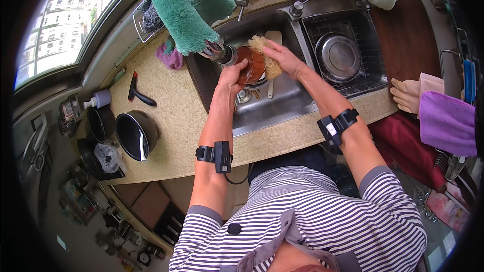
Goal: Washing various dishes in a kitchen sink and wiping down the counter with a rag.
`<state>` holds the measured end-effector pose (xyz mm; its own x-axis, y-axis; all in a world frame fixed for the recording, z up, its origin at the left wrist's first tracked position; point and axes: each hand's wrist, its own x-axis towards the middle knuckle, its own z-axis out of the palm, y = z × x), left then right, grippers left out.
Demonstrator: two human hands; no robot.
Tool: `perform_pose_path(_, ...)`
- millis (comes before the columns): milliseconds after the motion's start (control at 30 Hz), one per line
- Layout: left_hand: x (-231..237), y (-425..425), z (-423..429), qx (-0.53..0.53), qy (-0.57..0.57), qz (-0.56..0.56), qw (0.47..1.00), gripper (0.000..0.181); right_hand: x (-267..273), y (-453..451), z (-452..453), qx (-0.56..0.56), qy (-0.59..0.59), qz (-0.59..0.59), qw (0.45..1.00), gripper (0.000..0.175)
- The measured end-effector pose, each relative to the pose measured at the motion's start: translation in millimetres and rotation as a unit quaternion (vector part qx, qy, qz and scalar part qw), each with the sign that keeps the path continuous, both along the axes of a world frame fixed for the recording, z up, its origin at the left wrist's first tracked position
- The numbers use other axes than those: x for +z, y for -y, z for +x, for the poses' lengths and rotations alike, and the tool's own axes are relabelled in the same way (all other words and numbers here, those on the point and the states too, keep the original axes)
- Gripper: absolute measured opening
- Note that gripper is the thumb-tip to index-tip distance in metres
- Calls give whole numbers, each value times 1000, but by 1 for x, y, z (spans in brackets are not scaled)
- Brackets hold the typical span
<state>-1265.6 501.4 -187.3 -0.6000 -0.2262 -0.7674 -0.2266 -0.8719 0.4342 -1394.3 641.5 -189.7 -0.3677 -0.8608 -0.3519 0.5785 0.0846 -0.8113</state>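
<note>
My left hand (231,76) grips a reddish-brown fluted vessel (252,68) over the left sink basin (264,111), thumb across its near side. My right hand (286,59) presses a fibrous tan loofah (273,62) against the vessel's right side. Just left of the vessel is the metal tap head (228,55), close to its rim; I cannot tell if water runs. Under my hands lie a metal pot lid or similar round piece (245,95), and a cream spatula (273,37), its middle hidden by the loofah. A dish below the vessel is mostly covered.
A green towel (185,11) drapes over the tap. An upturned metal pan (338,57) rests on a wire rack in the right basin. On the left counter are a black-handled peeler or scraper (140,94) and a black pot (134,136). A brown board (406,37) lies right of the sink.
</note>
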Motion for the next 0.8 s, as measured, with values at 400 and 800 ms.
perform_pose_path(400, -21, -47, 4, 152, 106, 71, 980, 32, 22, -1, 18, -66, -297, 103, 947, 39)
perform_pose_path(800, 9, -24, 29, -74, -80, 0, 994, 28, 12, 16, -11, 117, 6, 89, 989, 36)
